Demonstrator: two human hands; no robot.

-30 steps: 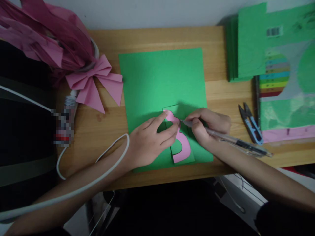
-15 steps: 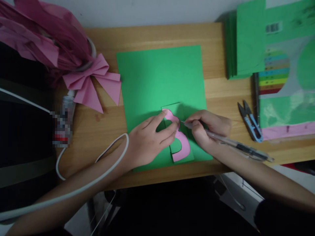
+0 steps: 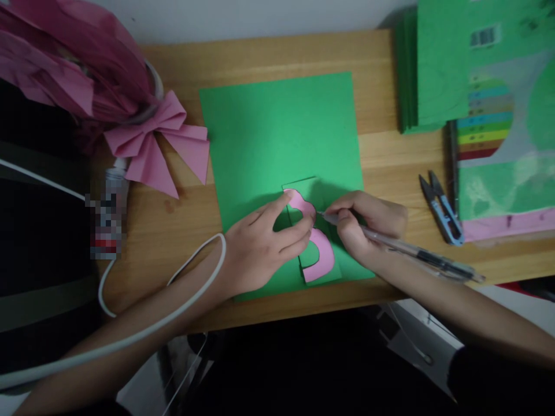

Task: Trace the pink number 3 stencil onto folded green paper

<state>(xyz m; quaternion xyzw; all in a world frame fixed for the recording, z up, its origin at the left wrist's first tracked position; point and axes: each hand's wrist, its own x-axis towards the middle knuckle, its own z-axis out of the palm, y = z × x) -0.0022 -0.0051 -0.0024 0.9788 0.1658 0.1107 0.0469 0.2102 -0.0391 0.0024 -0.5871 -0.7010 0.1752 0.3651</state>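
A curved pink paper cutout [image 3: 324, 252] with a dark outline lies on a small green paper piece [image 3: 325, 276]. Both rest on a large green sheet [image 3: 277, 127] on the wooden table. My left hand [image 3: 264, 242] lies flat with fingers spread, its fingertips pressing on the upper part of the cutout. Pinched in my right hand [image 3: 364, 222] is a pen [image 3: 416, 254], slanting down to the left. Its tip is close to the cutout's right edge, near its middle; whether it touches the paper I cannot tell.
Thread snips [image 3: 442, 209] lie to the right, beside a pack of coloured paper [image 3: 498, 190]. Folded green papers [image 3: 442, 69] stand behind. At left are a pink paper bow [image 3: 160, 138], a tube [image 3: 110, 214] and a white cable [image 3: 182, 323] crossing my left forearm.
The view has shifted slightly. The pen tip has moved a little away from the cutout's edge, while my left hand keeps its place on the paper.
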